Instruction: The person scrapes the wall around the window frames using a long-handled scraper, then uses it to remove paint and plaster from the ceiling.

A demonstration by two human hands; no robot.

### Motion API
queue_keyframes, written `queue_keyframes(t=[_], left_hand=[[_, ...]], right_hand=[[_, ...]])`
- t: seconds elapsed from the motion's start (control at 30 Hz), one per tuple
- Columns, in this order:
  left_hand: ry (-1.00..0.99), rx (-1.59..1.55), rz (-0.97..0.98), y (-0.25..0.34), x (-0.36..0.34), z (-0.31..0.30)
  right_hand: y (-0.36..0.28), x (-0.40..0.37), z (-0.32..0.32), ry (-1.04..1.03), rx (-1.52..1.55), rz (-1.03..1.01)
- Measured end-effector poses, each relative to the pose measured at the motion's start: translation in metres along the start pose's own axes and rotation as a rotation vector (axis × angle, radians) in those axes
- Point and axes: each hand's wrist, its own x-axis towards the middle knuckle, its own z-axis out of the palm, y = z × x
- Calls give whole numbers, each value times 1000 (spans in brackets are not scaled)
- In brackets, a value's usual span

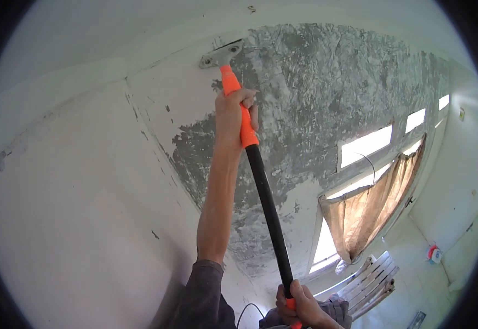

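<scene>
A long-handled wall scraper (266,197) with a black shaft and orange grips reaches up across the middle of the view. Its wide metal head (221,56) lies at the top of the wall, where white coating meets bare grey. My left hand (230,118) is wrapped round the upper orange grip, just below the head. Lower down, at the bottom edge, my right hand (303,308) is closed round the handle's end by the lower orange part. The grey wall (315,93) is rough and patchy, with white coating (189,96) still on it left of the head.
A white side wall (74,208) stands close on the left, under the ceiling (167,27). To the right are bright window openings (366,147) and a tan curtain (354,219). Below are a slatted wooden piece (370,282) and a red-and-white container (434,254).
</scene>
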Motion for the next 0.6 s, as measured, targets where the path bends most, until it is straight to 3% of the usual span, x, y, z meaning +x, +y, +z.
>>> queue_keyframes(t=[0.37, 0.43, 0.53, 0.6], left_hand=[[-26, -29, -18, 7, 13, 8], [-80, 21, 58, 18, 31, 4], [25, -11, -1, 6, 5, 6], [-23, 2, 3, 15, 26, 4]], right_hand=[[-18, 9, 0, -19, 18, -11], [-7, 13, 7, -47, 65, 15], [-5, -3, 0, -28, 69, 25], [2, 4, -1, -23, 45, 13]])
